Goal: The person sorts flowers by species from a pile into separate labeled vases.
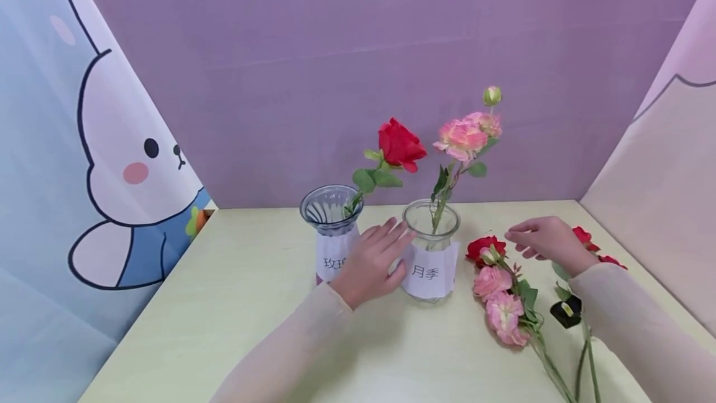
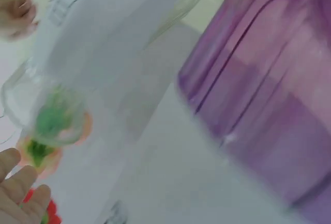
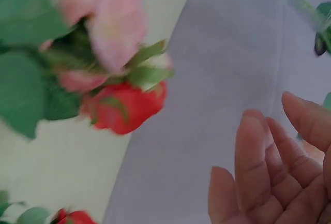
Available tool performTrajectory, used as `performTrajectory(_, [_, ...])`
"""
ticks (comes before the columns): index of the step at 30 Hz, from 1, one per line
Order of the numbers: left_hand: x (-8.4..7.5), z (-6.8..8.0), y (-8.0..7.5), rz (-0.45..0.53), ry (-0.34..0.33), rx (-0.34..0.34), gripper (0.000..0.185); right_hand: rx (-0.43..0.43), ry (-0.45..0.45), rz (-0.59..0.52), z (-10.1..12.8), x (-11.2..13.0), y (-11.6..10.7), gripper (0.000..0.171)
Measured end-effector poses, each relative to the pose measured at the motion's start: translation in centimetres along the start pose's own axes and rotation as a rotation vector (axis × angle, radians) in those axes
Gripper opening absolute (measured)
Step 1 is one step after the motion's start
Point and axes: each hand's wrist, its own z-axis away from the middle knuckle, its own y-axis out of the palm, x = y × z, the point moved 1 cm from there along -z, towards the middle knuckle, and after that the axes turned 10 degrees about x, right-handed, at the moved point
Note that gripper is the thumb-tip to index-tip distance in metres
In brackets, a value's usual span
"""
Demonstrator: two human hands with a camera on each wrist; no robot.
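Two labelled glass vases stand mid-table. The ribbed purple-tinted vase holds a red rose. The clear vase holds a pink flower sprig. My left hand lies between them, its straight fingers touching the clear vase's side and label. My right hand hovers empty, fingers relaxed, just above loose flowers lying on the table: a red rose and pink blooms. The right wrist view shows a red bud left of the relaxed fingers. The left wrist view is blurred, with the purple vase close.
More red flowers lie behind my right hand near the table's right edge. A small black clip sits on a stem there. Fabric backdrops wall in the pale table at the back and both sides.
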Motion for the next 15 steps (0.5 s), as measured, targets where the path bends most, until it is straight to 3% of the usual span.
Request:
performTrajectory(7, [0.2, 1.4, -3.2, 0.084, 0.028, -0.123, 0.033, 0.013, 0.018, 0.014, 1.5, -3.6, -0.4, 0.053])
performTrajectory(15, [1.0, 2.7, -5.9, 0.037, 0.146, -0.308, 0.033, 0.03, 0.055, 0.039, 2.7, -7.3, -0.9, 0.053])
